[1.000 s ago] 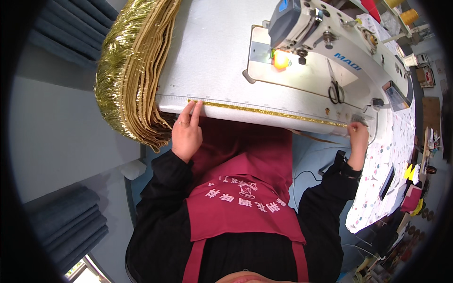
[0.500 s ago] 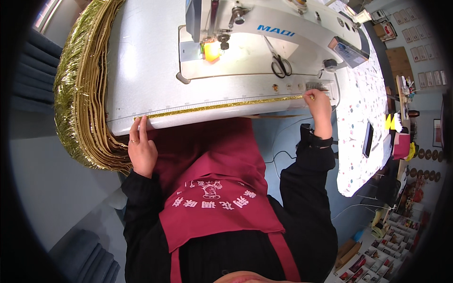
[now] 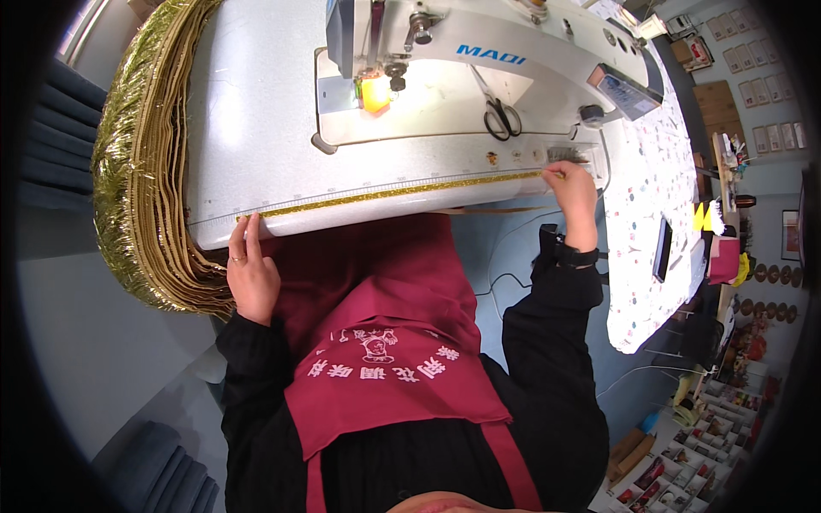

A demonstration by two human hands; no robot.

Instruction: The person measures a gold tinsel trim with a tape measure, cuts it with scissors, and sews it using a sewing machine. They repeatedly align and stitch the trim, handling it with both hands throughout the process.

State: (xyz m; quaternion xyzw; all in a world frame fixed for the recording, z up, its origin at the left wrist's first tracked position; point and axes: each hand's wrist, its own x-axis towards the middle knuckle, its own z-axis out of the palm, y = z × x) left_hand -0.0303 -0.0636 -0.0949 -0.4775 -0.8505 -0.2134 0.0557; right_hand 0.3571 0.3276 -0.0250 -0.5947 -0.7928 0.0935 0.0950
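gold trim [image 3: 402, 191]: glittery, metallic-looking ribbon between both hands' fingers
table [image 3: 256, 111]: smooth, speckled white laminate
scissors [image 3: 499, 115]: metal blades, black handles
apron [image 3: 385, 350]: matt maroon cloth

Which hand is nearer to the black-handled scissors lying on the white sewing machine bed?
Right. The right hand pinches the gold glitter strip at the table edge, just below-right of the black-handled scissors. The left hand holds the strip's far left end.

Gold glitter trim strip [image 3: 402, 192], stretched straight (taut) along the white table's front edge
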